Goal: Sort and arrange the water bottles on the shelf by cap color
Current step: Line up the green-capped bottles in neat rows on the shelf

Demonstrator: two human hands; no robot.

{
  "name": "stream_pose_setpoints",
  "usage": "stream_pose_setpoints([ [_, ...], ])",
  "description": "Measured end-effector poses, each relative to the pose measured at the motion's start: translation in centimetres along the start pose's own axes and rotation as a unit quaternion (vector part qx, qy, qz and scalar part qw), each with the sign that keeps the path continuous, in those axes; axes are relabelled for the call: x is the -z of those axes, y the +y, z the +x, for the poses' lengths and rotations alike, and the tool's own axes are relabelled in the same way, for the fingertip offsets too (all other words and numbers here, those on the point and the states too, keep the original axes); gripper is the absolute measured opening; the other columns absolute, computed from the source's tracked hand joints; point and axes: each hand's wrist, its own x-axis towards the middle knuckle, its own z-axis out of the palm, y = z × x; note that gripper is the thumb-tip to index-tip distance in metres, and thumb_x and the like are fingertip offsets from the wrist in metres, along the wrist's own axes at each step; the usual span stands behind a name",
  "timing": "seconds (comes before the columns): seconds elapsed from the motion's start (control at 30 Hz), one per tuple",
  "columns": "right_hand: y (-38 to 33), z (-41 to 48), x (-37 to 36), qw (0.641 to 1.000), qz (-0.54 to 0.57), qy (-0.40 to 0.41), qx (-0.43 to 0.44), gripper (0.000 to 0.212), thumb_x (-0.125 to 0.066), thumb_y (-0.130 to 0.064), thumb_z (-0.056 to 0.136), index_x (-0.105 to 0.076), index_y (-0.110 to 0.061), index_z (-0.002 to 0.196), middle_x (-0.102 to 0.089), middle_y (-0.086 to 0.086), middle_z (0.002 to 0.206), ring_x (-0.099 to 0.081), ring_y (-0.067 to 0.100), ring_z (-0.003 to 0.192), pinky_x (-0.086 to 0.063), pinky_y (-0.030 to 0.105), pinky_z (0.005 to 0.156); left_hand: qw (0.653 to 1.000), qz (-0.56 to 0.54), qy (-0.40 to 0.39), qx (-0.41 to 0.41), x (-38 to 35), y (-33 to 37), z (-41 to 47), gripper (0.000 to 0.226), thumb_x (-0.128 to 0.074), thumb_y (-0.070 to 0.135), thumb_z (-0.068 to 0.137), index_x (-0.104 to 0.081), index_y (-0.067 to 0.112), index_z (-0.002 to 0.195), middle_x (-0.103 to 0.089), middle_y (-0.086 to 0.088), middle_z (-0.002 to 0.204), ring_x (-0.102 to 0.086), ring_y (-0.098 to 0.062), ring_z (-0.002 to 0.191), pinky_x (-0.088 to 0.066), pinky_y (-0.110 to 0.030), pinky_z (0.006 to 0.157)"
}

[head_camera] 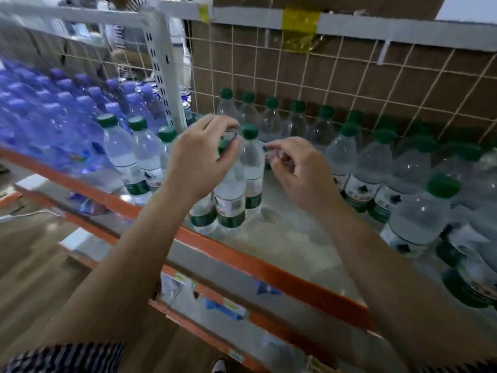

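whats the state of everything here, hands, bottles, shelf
left hand, grips the top of a bottle
held bottle, upright on the shelf, green cap on
right hand, loosely curled, holds nothing
back row, upright, green caps on
purple bottles, upright, capped, in the left bay
shelf, stocked at the left, back and right

Behind the grip runs a wire grid [326, 84] backed by brown cardboard [376, 79]. Yellow tape [300, 25] hangs up and to the right of it, paper tags [226, 308] sit well below it, and wooden floor [35, 251] lies down to the left.
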Motion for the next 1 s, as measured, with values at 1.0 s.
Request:
stream_pose_setpoints([
  [1.0,6.4,13.4,4.3,0.909,-0.301,-0.221,-0.186,0.049,-0.074,-0.038,0.083,-0.061,-0.013,0.122,-0.062,0.003,0.112,-0.058,0.014,0.088,-0.045,0.024,0.069,0.872,-0.084,-0.386,-0.289,-11.7,-6.6,18.8,0.034,-0.074,0.047,0.08,-0.067,0.018,0.097,-0.054,0.017,0.068,-0.052,0.003,0.061,-0.032,-0.011,0.054],
])
